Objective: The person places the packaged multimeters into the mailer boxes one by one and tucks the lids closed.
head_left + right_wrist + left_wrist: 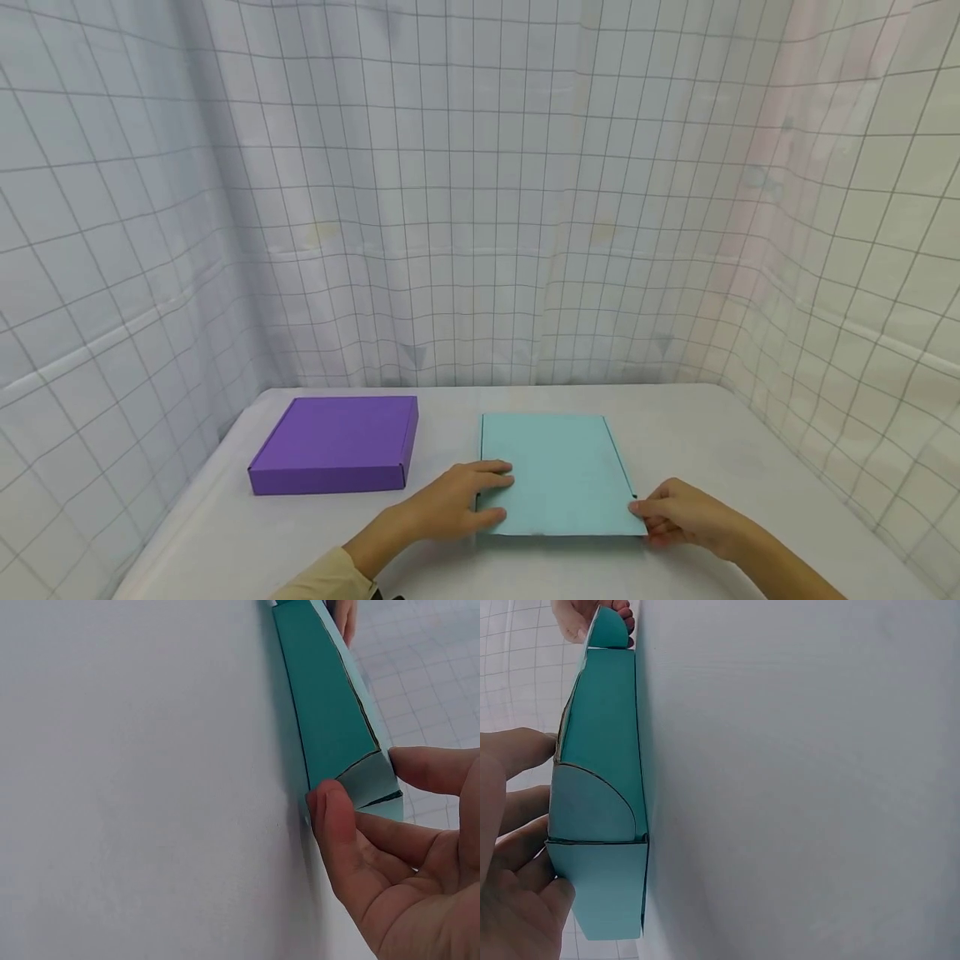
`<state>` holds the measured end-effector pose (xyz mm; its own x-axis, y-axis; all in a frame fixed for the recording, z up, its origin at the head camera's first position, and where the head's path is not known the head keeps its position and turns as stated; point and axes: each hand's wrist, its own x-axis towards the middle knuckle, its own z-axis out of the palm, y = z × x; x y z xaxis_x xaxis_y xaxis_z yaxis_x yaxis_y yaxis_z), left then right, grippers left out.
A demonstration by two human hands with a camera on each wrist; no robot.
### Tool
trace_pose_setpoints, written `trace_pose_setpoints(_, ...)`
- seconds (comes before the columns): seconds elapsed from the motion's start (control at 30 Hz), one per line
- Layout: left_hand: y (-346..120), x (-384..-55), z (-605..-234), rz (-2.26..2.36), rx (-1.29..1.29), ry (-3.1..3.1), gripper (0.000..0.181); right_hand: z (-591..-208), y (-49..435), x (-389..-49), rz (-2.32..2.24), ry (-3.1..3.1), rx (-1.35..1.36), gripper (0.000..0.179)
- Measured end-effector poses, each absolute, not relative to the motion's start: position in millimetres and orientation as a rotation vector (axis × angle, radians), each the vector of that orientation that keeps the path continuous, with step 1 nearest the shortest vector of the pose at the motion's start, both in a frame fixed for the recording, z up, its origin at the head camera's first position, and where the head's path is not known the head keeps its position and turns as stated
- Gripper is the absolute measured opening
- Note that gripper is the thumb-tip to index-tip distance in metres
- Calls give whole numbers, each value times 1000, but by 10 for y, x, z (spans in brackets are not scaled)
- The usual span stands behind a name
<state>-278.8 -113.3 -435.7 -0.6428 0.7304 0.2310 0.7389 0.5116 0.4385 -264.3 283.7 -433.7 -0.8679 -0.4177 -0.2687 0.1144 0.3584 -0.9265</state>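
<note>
A flat light-teal cardboard box [555,471] lies on the white table, its lid down over the top. My left hand [456,500] rests on the lid's left front part with its fingers extended. At the front right corner my right hand [690,517] pinches the box, thumb on top and fingers curled at the side. The left wrist view shows the darker teal front wall [607,712] and a rounded corner flap [589,806] at its end. In the right wrist view a fingertip [335,814] presses near the other front corner.
A closed purple box [341,433] lies on the left of the table, apart from the teal one. White cloth covers the table [720,450]. White grid-patterned curtains [480,192] hang behind it and on both sides.
</note>
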Motion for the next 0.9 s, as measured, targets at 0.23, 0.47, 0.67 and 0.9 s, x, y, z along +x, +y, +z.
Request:
trace_pose_setpoints(0.23,-1132,-2797,-4371,-820,-1329,-2710,49,-4323,2826,-2633,-1565,2112,-246,24)
trace_pose_setpoints(0.47,-1128,-2794,-4379,-812,-1340,-2692,50,-4305,2834,-2661,-1464,2197,-289,28)
trace_pose_setpoints(0.67,-1131,-2778,-4377,-824,-1332,-2686,50,-4308,2869,-2674,-1268,2368,-391,31)
trace_pose_setpoints(0.9,-1149,-2740,-4373,-872,-1202,-2739,61,-4289,2902,-2720,-1202,2461,-492,44)
